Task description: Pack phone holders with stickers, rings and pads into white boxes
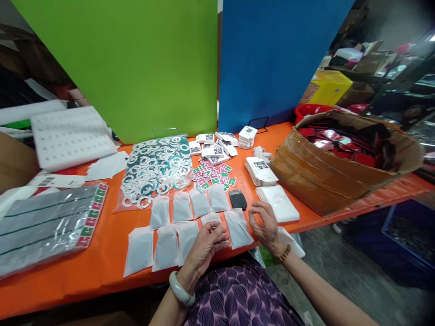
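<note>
Several small white pouches [181,206] lie in two rows on the orange table [108,244] near its front edge. My left hand [205,246] rests at the table edge with fingers curled, touching the pouch [211,219] in front of it. My right hand [265,226] hovers just right of another white pouch [238,228], fingers loosely bent and apart, holding nothing I can make out. A small black rounded object [237,199] lies just beyond the hands.
A clear bag of white rings [154,170], coloured stickers [212,174], stacks of small white cards [261,171] and a white pad [277,203] sit behind. A large cardboard bin of red and black pieces [340,158] stands right. Bagged grey strips [44,224] and a foam tray [70,136] are left.
</note>
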{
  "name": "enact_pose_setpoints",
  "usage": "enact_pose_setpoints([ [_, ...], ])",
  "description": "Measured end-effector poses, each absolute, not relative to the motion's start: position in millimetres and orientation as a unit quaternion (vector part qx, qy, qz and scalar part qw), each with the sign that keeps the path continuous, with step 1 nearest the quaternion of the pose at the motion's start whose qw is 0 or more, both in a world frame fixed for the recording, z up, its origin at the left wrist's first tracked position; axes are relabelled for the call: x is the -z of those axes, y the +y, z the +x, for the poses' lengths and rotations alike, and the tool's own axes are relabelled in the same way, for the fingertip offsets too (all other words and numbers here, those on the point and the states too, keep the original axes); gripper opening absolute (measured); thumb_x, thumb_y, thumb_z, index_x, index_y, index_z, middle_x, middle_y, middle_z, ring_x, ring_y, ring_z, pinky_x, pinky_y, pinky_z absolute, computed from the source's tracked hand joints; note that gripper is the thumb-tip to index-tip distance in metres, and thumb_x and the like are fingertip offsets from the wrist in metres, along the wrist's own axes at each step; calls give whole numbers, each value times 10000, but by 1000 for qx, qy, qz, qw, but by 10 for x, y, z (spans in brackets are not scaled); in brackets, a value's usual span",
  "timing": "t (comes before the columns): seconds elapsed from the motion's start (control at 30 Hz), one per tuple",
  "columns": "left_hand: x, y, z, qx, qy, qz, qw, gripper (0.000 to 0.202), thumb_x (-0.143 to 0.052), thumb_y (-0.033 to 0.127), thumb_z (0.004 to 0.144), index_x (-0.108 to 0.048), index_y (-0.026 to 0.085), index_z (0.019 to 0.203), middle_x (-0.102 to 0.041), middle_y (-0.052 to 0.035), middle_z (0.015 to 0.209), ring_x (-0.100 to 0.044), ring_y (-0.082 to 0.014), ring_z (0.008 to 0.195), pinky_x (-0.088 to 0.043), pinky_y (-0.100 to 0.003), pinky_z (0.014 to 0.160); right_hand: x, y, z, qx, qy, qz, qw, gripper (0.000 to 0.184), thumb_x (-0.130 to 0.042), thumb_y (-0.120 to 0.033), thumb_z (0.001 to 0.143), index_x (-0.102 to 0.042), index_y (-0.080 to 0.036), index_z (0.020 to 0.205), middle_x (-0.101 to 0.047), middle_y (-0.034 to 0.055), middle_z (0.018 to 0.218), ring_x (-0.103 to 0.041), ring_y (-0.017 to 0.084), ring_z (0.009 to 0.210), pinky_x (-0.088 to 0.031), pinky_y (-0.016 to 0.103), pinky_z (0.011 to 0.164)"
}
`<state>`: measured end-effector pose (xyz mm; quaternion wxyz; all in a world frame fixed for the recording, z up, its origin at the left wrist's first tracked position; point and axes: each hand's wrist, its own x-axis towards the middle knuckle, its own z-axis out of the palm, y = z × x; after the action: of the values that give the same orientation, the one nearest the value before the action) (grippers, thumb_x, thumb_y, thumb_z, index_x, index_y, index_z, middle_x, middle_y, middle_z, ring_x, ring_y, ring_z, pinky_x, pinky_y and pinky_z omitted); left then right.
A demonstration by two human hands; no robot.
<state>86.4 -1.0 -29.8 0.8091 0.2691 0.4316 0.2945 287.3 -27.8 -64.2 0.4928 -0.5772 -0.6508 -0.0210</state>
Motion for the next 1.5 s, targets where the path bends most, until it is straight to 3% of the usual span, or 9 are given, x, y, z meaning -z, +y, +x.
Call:
enact_pose_setpoints([
  [0.23,271,-45,906,-238,452,313,801,285,-721,389,743,-588,184,889,-632,-32,936,-649,-143,802,-532,-289,770,1034,-232,3077,-124,-655,-594,450,85,-444,-236,915,-507,-197,956,-576,84,909,-571,205,861,-487,357,795],
  [0.5,264,-158,1169,-176,464,367,787,278,-696,406,765,-602,196,921,-612,-30,992,-636,-150,852,-528,-307,817,1029,-196,3078,-81,-627,-622,462,112,-459,-221,884,-501,-200,985,-560,58,843,-547,190,740,-472,323,715],
  [0.77,190,-296,1304,-132,454,398,786,283,-684,396,781,-603,198,966,-632,-50,1001,-646,-162,881,-520,-275,795,1067,-172,3107,-45,-604,-631,485,107,-407,-198,892,-513,-191,885,-575,61,804,-545,189,743,-463,306,704],
  [1.5,123,-327,1439,-161,432,488,741,323,-703,429,744,-613,174,919,-646,-32,961,-636,-146,825,-521,-288,818,1156,-158,3132,56,-657,-594,460,137,-399,-174,857,-491,-189,757,-572,41,698,-535,158,674,-418,258,620],
])
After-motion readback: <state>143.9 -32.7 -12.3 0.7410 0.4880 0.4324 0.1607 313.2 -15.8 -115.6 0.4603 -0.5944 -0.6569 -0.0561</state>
